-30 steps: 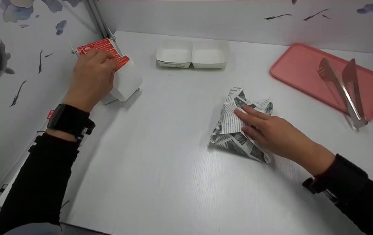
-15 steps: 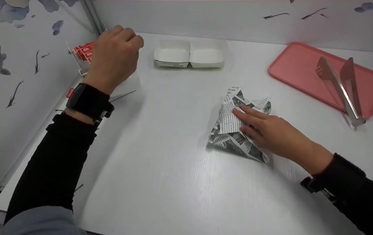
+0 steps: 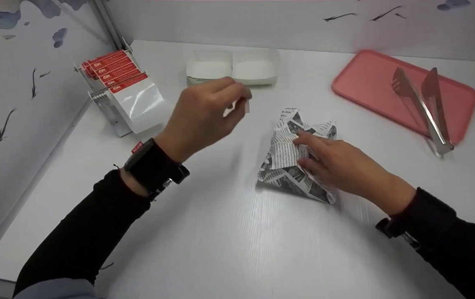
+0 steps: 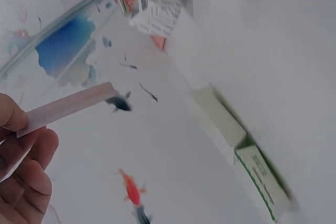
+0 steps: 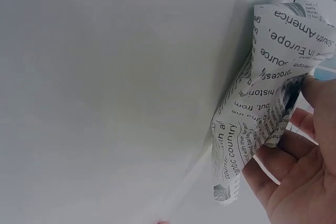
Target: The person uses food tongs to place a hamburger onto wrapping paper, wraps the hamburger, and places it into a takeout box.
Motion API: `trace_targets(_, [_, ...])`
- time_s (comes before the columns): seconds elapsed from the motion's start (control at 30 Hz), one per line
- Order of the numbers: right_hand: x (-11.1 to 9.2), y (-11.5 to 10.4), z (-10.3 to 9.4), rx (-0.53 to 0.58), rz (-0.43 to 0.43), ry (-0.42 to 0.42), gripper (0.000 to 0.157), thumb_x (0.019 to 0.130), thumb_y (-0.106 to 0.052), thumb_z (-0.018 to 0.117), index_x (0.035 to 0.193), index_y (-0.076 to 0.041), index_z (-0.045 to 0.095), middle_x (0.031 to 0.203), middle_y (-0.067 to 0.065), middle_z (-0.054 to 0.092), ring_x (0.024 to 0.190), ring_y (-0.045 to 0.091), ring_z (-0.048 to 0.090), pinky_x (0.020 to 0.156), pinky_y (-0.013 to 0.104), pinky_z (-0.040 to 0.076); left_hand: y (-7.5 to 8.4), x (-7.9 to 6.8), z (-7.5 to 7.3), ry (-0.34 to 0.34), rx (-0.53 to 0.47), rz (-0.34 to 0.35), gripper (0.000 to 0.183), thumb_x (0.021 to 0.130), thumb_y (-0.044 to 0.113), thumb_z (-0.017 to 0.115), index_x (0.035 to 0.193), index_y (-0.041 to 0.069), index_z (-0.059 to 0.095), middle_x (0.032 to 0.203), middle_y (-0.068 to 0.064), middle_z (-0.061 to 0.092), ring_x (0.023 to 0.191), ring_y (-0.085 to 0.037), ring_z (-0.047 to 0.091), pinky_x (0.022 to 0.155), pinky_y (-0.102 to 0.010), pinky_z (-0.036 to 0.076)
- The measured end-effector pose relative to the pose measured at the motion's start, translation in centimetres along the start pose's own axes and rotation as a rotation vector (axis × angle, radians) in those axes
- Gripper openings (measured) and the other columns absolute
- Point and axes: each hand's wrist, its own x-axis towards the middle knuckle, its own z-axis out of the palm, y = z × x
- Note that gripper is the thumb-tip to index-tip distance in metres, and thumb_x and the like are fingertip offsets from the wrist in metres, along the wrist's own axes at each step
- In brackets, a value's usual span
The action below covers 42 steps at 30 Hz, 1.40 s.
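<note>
In the head view my left hand (image 3: 210,114) is raised over the middle-left of the table. Its thumb and fingertips pinch a short, pale strip of tape (image 4: 71,106), which sticks out straight from them in the left wrist view. A parcel wrapped in newsprint-patterned paper (image 3: 285,155) lies on the table to the right of that hand. My right hand (image 3: 345,168) rests on the parcel's right side, its fingers extended over the folded paper flap. Seen from the right wrist, the thumb and fingers lie along the crumpled paper edge (image 5: 252,103).
At the left wall stands a metal holder with red-and-white sheets (image 3: 123,89). An open two-part white carton (image 3: 258,74) sits at the back, partly behind the left hand. A pink tray (image 3: 366,79) with metal tongs (image 3: 422,112) lies at the right rear.
My left hand has left the red-and-white holder and moved right toward the parcel, carrying the strip of tape. The right hand stays on the parcel, its fingers shifted slightly.
</note>
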Motion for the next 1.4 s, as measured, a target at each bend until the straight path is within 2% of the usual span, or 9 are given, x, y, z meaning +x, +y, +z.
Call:
trace_targets(0.1, [0.0, 0.1, -0.4, -0.006, -0.011, -0.022, 0.049, 0.106, -0.022, 0.07, 0.152, -0.011, 0.058, 0.148, 0.017, 0.067, 0.111, 0.036, 0.076, 0.099, 0.055, 0.06, 1.6, -0.3, 1.1, 0.03, -0.026, 0.063, 0.013, 0.098, -0.001, 0.063, 0.096, 0.006, 0.074, 0.085, -0.004, 0.077, 0.071, -0.014, 0.07, 0.063, -0.027, 0.057])
trace_targets(0.23, [-0.1, 0.0, -1.0, -0.022, -0.003, -0.075, 0.059, 0.101, -0.024, 0.077, 0.156, -0.013, 0.057, 0.157, 0.019, 0.058, 0.141, 0.042, 0.06, 0.113, 0.06, 0.051, 2.9, -0.6, 2.4, 0.063, 0.019, 0.107, 0.013, 0.095, -0.004, 0.064, 0.098, 0.005, 0.073, 0.076, -0.002, 0.074, 0.058, -0.011, 0.062, 0.052, -0.025, 0.052])
trace_targets(0.43, [0.0, -0.5, -0.8, -0.086, -0.039, -0.058, 0.054, 0.104, -0.026, 0.073, 0.155, -0.015, 0.059, 0.14, 0.019, 0.065, 0.123, 0.035, 0.068, 0.1, 0.052, 0.059, 3.7, -1.1, 3.7, 0.059, 0.054, 0.123, 0.012, 0.093, -0.005, 0.065, 0.097, 0.005, 0.071, 0.073, -0.002, 0.072, 0.054, -0.009, 0.06, 0.048, -0.025, 0.05])
trace_targets(0.6, [0.4, -0.5, -0.1, -0.172, -0.23, 0.104, 0.039, 0.103, -0.012, 0.072, 0.142, -0.008, 0.07, 0.113, 0.016, 0.069, 0.09, 0.026, 0.067, 0.076, 0.039, 0.057, 3.9, -1.5, 4.2, 0.039, 0.032, 0.121, 0.012, 0.093, -0.004, 0.065, 0.095, 0.006, 0.07, 0.07, -0.001, 0.068, 0.053, -0.01, 0.057, 0.047, -0.025, 0.048])
trace_targets(0.7, [0.8, -0.2, 0.3, -0.219, -0.327, 0.191, 0.036, 0.097, -0.008, 0.079, 0.132, -0.003, 0.073, 0.118, 0.019, 0.071, 0.099, 0.032, 0.072, 0.083, 0.042, 0.061, 4.0, -1.8, 4.3, 0.032, 0.014, 0.114, 0.012, 0.093, -0.004, 0.065, 0.094, 0.007, 0.069, 0.069, 0.0, 0.067, 0.053, -0.009, 0.054, 0.046, -0.025, 0.046])
trace_targets(0.8, [1.1, -0.1, 0.4, -0.227, -0.364, 0.195, 0.036, 0.095, -0.01, 0.081, 0.129, -0.003, 0.072, 0.132, 0.019, 0.073, 0.116, 0.037, 0.074, 0.095, 0.051, 0.062, 4.1, -2.0, 4.3, 0.03, -0.019, 0.103, 0.012, 0.093, -0.004, 0.065, 0.093, 0.008, 0.068, 0.069, 0.0, 0.066, 0.053, -0.009, 0.052, 0.046, -0.024, 0.043])
trace_targets(1.13, [1.5, -0.5, 0.8, -0.163, -0.267, 0.144, 0.044, 0.098, -0.017, 0.08, 0.14, -0.013, 0.072, 0.121, 0.014, 0.072, 0.1, 0.03, 0.072, 0.086, 0.044, 0.06, 4.2, -4.0, 4.4, 0.012, -0.093, 0.086, 0.01, 0.095, -0.002, 0.068, 0.1, 0.005, 0.071, 0.092, -0.007, 0.078, 0.079, -0.016, 0.073, 0.069, -0.027, 0.063])
trace_targets(1.27, [1.5, -0.5, 1.0, -0.109, -0.199, 0.128, 0.043, 0.098, -0.021, 0.08, 0.14, -0.013, 0.073, 0.12, 0.014, 0.071, 0.101, 0.029, 0.069, 0.087, 0.044, 0.058, 3.9, -5.0, 4.7, -0.027, -0.099, 0.131, 0.008, 0.097, 0.0, 0.068, 0.104, 0.004, 0.071, 0.097, -0.008, 0.076, 0.091, -0.019, 0.076, 0.08, -0.028, 0.065])
trace_targets(1.4, [1.4, -0.6, 1.1, -0.133, -0.216, 0.147, 0.043, 0.099, -0.021, 0.079, 0.139, -0.011, 0.073, 0.123, 0.017, 0.071, 0.103, 0.032, 0.069, 0.089, 0.046, 0.058, 3.7, -5.5, 4.6, -0.068, -0.092, 0.195, 0.011, 0.099, 0.0, 0.068, 0.109, 0.003, 0.072, 0.105, -0.008, 0.076, 0.101, -0.021, 0.077, 0.091, -0.029, 0.064])
